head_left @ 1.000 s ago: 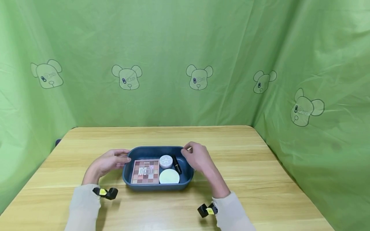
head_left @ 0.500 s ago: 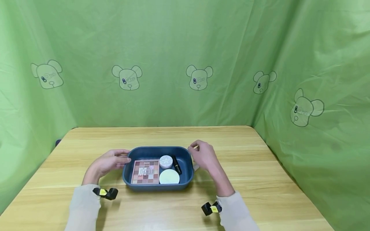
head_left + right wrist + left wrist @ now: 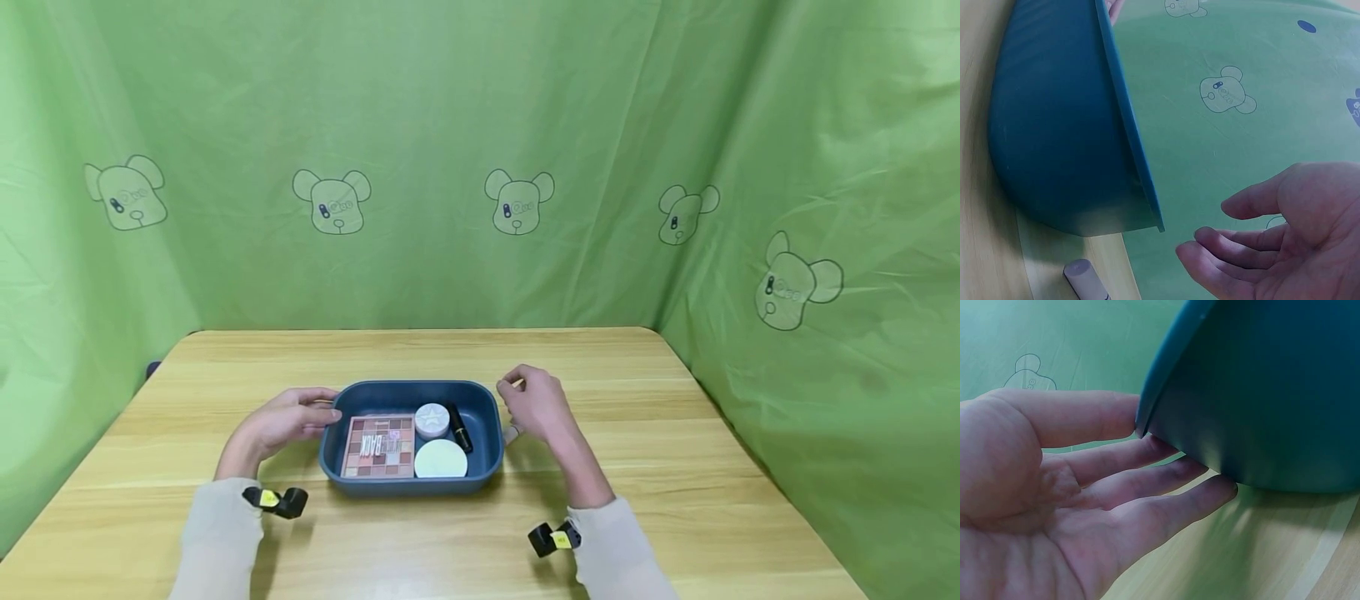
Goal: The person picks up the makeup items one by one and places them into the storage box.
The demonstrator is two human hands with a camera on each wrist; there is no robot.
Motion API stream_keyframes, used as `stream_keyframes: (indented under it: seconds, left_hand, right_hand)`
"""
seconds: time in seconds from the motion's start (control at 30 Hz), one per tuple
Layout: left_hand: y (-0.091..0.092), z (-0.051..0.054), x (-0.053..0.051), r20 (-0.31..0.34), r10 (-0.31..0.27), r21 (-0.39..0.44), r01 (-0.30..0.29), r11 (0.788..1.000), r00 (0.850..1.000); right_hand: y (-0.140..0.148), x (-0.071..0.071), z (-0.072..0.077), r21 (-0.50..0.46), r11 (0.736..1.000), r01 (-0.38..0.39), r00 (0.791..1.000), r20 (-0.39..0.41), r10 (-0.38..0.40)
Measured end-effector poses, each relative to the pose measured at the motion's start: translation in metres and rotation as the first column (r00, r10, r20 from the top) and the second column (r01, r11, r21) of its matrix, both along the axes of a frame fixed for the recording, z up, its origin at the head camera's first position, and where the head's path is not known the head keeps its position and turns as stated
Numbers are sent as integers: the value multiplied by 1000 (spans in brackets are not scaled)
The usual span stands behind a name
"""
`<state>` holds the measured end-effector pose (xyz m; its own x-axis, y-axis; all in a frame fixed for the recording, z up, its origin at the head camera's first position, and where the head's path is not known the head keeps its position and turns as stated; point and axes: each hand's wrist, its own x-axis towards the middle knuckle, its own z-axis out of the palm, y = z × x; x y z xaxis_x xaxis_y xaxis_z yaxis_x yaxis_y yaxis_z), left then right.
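A dark blue oblong storage bin (image 3: 408,487) sits on the table. Inside are an eyeshadow palette (image 3: 378,447), a small round white case (image 3: 432,421) with a star, a larger round white case (image 3: 440,459) and a black lipstick tube (image 3: 460,428). At the bin's left end, my left hand (image 3: 288,418) holds the rim, thumb over the edge and fingers against the outer wall. Off the right end, my right hand (image 3: 536,404) is apart from the bin, fingers loosely bent and holding nothing. A pale cylindrical tube (image 3: 1085,278) lies below it, partly hidden in the head view.
The wooden table (image 3: 675,500) extends around the bin on every side. A green curtain (image 3: 427,275) with printed bear heads hangs behind it and along both sides.
My right hand has let go of the bin's right rim and moved a little to the right, uncovering part of the pale tube. The left hand and the bin stay in place.
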<state>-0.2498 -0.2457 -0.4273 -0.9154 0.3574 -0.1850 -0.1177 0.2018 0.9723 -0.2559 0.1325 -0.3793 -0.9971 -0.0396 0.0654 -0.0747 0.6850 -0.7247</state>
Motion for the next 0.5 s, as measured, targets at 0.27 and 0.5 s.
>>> stream_keyframes:
  seconds: [0.27,0.5]
  left_hand:
    - [0,0,-1,5,14,-11,-14,1000,1000]
    - [0,-1,-2,10,22,-15,-22,1000,1000]
  right_hand:
    - [6,-4,-4,-2,1000,8,999,32,-8]
    - [11,-7,-10,13,1000,18,998,59,-19]
